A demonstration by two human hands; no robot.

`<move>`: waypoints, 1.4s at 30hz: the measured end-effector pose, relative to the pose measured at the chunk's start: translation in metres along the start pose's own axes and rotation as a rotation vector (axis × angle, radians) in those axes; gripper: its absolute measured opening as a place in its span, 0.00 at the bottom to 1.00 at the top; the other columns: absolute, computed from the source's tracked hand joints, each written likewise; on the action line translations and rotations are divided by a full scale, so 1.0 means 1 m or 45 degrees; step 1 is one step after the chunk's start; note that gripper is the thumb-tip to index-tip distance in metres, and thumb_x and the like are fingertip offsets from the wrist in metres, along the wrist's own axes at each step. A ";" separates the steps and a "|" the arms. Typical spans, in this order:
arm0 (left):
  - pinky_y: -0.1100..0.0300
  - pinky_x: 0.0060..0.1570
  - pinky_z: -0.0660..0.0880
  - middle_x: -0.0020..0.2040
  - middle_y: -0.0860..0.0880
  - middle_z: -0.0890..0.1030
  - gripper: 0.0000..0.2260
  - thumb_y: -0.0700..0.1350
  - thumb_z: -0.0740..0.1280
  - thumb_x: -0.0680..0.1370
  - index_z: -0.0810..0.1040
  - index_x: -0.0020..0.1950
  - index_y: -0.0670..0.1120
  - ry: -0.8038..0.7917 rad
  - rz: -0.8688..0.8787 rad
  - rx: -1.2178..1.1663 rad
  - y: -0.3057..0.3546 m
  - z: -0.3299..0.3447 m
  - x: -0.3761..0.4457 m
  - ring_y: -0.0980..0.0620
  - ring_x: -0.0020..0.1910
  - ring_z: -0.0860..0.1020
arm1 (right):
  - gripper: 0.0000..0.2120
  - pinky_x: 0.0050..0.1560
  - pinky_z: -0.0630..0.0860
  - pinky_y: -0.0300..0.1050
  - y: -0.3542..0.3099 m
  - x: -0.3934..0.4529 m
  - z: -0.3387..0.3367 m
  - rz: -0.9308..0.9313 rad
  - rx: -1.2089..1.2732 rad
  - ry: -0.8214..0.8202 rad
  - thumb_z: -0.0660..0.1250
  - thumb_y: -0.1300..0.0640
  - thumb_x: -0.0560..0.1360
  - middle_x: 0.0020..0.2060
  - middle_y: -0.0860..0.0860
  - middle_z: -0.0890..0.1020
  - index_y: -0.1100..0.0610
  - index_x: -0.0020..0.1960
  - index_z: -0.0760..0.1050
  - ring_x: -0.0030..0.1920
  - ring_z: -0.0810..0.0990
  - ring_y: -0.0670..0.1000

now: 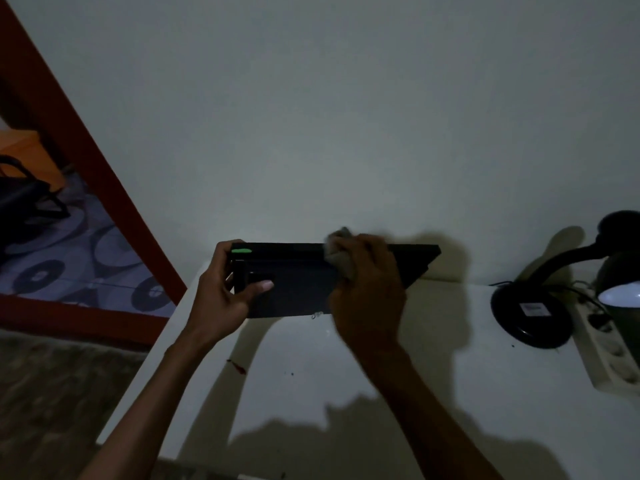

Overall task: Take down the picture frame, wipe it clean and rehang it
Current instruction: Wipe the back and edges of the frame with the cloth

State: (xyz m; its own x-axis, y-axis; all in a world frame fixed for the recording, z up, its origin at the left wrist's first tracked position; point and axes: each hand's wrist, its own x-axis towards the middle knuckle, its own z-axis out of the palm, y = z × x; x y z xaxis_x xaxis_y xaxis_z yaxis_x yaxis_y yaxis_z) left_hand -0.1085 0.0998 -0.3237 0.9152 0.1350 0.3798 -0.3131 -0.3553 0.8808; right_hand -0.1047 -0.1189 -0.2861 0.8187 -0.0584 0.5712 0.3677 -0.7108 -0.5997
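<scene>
The dark picture frame (298, 282) is held above the white table (381, 375), its back side turned toward me, with a green mark near its top left corner. My left hand (227, 292) grips the frame's left end, thumb across the back. My right hand (367, 282) clutches a grey cloth (337, 252) bunched against the frame's upper edge, right of the middle. The frame's right end sticks out past that hand toward the wall. The hand is slightly blurred.
A black desk lamp (540, 306) stands lit at the table's right, with a white power strip (609, 344) beside it. A red door frame (104, 188) slants at the left, with patterned floor behind it. Plain wall fills the top.
</scene>
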 end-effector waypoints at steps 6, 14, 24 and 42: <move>0.65 0.52 0.78 0.58 0.56 0.80 0.24 0.46 0.77 0.71 0.70 0.61 0.60 0.015 0.002 -0.010 -0.007 -0.002 -0.004 0.55 0.59 0.79 | 0.26 0.40 0.63 0.37 -0.034 -0.024 0.024 -0.143 -0.170 -0.376 0.71 0.58 0.68 0.62 0.44 0.70 0.44 0.64 0.73 0.56 0.70 0.49; 0.63 0.50 0.80 0.57 0.57 0.79 0.24 0.50 0.75 0.70 0.68 0.61 0.61 0.065 -0.077 -0.001 -0.023 0.001 -0.017 0.56 0.58 0.79 | 0.23 0.45 0.75 0.43 0.020 0.004 -0.010 0.279 -0.344 -0.400 0.67 0.61 0.71 0.67 0.49 0.69 0.48 0.65 0.74 0.60 0.72 0.52; 0.64 0.51 0.79 0.57 0.57 0.79 0.24 0.46 0.75 0.72 0.68 0.62 0.59 0.074 -0.062 -0.042 -0.033 0.001 -0.028 0.55 0.58 0.79 | 0.23 0.46 0.66 0.39 -0.035 -0.020 0.025 0.008 -0.161 -0.537 0.69 0.58 0.72 0.62 0.45 0.69 0.43 0.64 0.74 0.57 0.70 0.50; 0.67 0.56 0.76 0.66 0.67 0.70 0.36 0.46 0.75 0.71 0.61 0.75 0.54 0.066 0.040 0.034 -0.039 -0.007 -0.037 0.61 0.64 0.74 | 0.25 0.45 0.65 0.32 -0.058 -0.016 0.046 -0.249 -0.055 -0.466 0.70 0.57 0.70 0.65 0.47 0.69 0.48 0.67 0.72 0.59 0.71 0.50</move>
State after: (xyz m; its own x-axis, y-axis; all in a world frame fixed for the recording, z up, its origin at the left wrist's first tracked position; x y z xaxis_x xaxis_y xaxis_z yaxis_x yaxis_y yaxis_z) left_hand -0.1314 0.1149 -0.3701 0.8904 0.1713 0.4217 -0.3337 -0.3844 0.8607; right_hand -0.1189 -0.0442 -0.2860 0.8408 0.3282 0.4306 0.5195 -0.7130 -0.4710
